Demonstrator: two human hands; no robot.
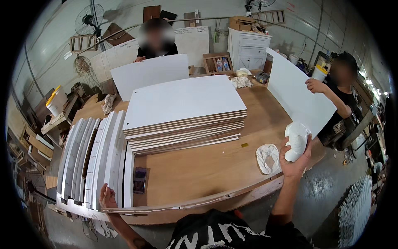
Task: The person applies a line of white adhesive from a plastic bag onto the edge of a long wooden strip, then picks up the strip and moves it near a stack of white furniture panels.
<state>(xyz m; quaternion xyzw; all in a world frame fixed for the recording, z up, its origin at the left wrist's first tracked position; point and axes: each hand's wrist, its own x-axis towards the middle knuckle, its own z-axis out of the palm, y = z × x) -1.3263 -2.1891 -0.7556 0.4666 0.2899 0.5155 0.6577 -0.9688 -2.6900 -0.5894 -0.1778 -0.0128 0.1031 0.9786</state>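
My right hand [295, 162], raised over the table's right front edge, grips a white rounded bundle [297, 141] whose exact kind I cannot make out. Just left of it, a crumpled white cloth ring [268, 159] lies on the wooden tabletop [195, 176]. At the front left, my left hand [107, 198] is beside the ends of several long white boards [108, 151], its fingers partly spread with nothing visible in them. A stack of white panels [182, 101] occupies the middle of the table. Between the boards and the bare wood lies a phone [139, 180].
Across the table one person holds a white panel [151, 76] upright; at the right another grips a larger white panel [300, 89]. A long narrow strip [195, 203] runs along the near edge. White rags [241, 79] and a white cabinet [248, 49] are at the back.
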